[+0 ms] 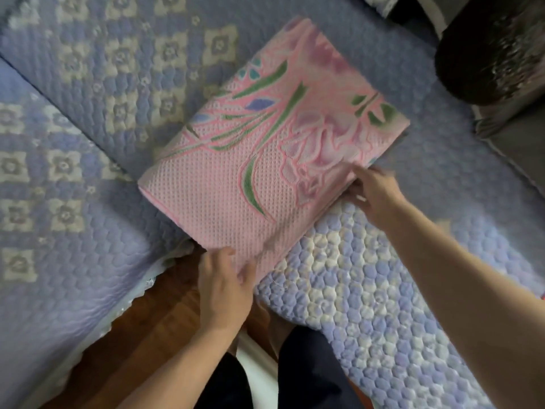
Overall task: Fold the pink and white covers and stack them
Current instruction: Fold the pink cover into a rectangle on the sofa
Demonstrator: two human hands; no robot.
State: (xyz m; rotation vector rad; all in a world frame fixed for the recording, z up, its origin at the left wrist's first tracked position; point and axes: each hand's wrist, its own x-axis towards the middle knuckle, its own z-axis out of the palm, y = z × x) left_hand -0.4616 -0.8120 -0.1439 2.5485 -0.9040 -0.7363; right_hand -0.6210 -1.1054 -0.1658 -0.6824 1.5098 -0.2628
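A pink cover (265,149) with green, purple and blue flower patterns lies folded into a thick rectangle on the quilted blue sofa cushions (88,84). My left hand (224,284) holds its near corner, thumb on top of the fabric. My right hand (373,193) grips the cover's right edge, fingers tucked under the layers. No white cover is visible; a darker layer shows just under the pink one's right edge.
A dark round cushion (489,51) sits at the far right on a grey seat. A pale blue-and-white quilted cover (368,290) lies below the pink one. Wooden floor (141,329) and my dark trousers (306,367) show at the bottom.
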